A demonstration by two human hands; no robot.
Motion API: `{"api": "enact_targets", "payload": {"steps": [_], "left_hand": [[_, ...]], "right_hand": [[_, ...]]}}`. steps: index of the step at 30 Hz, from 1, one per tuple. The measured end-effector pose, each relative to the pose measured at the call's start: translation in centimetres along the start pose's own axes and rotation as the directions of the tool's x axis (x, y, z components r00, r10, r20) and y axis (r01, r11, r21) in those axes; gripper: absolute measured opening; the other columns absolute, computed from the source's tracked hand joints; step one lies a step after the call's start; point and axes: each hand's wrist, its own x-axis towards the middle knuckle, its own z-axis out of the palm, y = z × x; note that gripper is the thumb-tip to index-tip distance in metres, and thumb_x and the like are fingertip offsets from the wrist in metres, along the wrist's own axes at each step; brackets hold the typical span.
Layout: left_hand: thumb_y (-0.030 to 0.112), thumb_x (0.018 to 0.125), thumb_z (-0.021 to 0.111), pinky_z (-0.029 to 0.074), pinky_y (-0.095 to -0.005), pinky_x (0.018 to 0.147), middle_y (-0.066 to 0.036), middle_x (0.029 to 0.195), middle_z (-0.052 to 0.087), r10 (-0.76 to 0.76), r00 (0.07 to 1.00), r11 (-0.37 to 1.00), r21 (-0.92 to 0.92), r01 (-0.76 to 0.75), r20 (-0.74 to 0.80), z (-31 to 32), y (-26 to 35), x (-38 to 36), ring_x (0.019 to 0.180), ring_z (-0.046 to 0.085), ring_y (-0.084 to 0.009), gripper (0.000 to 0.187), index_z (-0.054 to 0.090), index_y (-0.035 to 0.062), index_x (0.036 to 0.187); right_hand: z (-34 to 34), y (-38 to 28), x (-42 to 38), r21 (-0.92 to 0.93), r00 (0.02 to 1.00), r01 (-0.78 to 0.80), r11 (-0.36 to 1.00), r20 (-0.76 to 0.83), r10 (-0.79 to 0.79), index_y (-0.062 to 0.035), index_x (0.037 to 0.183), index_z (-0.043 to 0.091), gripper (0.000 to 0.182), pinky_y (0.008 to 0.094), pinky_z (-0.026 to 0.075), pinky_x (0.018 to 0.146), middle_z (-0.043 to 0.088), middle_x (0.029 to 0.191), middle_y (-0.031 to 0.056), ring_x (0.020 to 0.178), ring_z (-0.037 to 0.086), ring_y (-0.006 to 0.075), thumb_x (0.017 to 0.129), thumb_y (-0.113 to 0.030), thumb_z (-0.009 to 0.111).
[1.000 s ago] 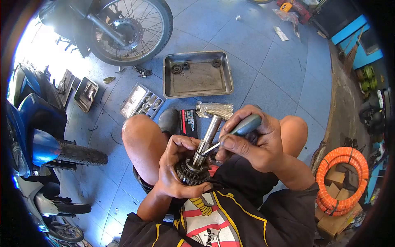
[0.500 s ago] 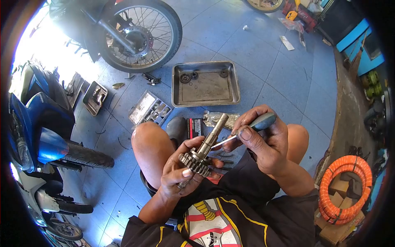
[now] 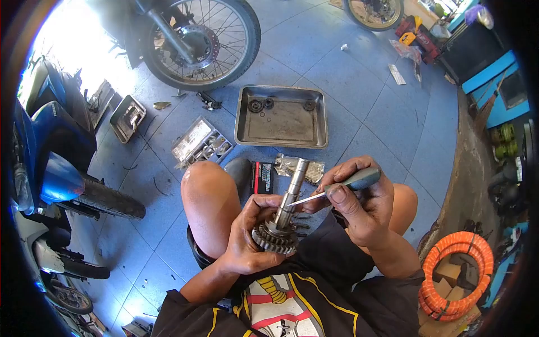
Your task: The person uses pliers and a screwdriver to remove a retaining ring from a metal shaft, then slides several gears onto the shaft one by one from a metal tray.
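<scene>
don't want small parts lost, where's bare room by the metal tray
Free: the metal tray below its loose parts; the floor right of it, between white strip and right knee. Crowded below the tray: parts box, black-red box, plastic packet.

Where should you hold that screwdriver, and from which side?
Probably by its thick, rounded handle, from the right, as the right hand does: that end faces right, while the thin metal blade points left toward the gear shaft, offering little to grip.
</scene>
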Motion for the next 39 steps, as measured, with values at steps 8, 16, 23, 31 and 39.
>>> {"api": "enact_targets", "payload": {"steps": [8,16,23,31,39], "left_hand": [[-0.003,0.059,0.084,0.048,-0.029,0.087,-0.015,0.122,0.059,0.029,0.994,0.998,0.061,-0.036,0.105,-1.0,-0.6,-0.3,0.103,0.059,-0.0156,0.079,0.043,0.0002,0.127],[0.007,0.068,0.082,0.039,-0.041,0.106,-0.02,0.137,0.049,-0.075,0.983,0.947,-0.297,0.122,0.165,-0.8,-0.5,-0.1,0.126,0.05,-0.027,0.075,0.042,-0.0009,0.131],[0.015,0.07,0.087,0.035,-0.0446,0.111,-0.021,0.14,0.046,-0.043,0.986,0.873,-0.474,0.116,0.163,-0.7,-1.8,-0.5,0.129,0.049,-0.0317,0.082,0.04,0.0045,0.137],[0.005,0.067,0.087,0.053,-0.0424,0.09,-0.02,0.127,0.053,-0.116,0.985,0.895,-0.417,0.158,0.125,0.1,-1.1,-0.3,0.114,0.058,-0.0306,0.082,0.038,0.0056,0.133],[0.003,0.067,0.088,0.053,-0.0368,0.089,-0.015,0.124,0.05,-0.032,0.987,0.98,-0.191,0.062,0.158,-0.2,-0.9,-0.9,0.103,0.061,-0.0233,0.078,0.037,0.0046,0.127]], "right_hand": [[-0.1,-0.9,0.5,-0.057,0.986,-0.164,0.985,0.006,0.164,0.0023,0.105,0.048,0.016,0.0277,0.06,0.071,0.063,0.093,0.0126,0.082,0.069,0.0156,0.094,0.001,0.059],[0.3,-0.8,0.9,-0.068,0.981,-0.192,0.979,-0.011,0.192,0.0026,0.102,0.049,0.013,0.0277,0.061,0.068,0.063,0.087,0.0115,0.077,0.069,0.0151,0.094,0.0,0.059],[-0.3,-1.2,1.1,-0.092,0.95,-0.314,0.945,-0.029,0.312,0.0024,0.1,0.051,0.013,0.0279,0.062,0.064,0.065,0.084,0.0112,0.073,0.07,0.0161,0.093,-0.002,0.062],[-1.1,-0.5,0.9,-0.008,0.937,-0.348,0.937,0.003,0.348,0.0032,0.101,0.051,0.013,0.0292,0.063,0.066,0.065,0.088,0.0143,0.076,0.071,0.019,0.094,-0.002,0.06],[-0.2,-0.7,-0.6,-0.063,0.992,-0.123,0.99,0.011,0.124,0.0029,0.106,0.048,0.024,0.0285,0.06,0.068,0.065,0.092,0.0133,0.082,0.07,0.0184,0.088,0.006,0.065]]}}
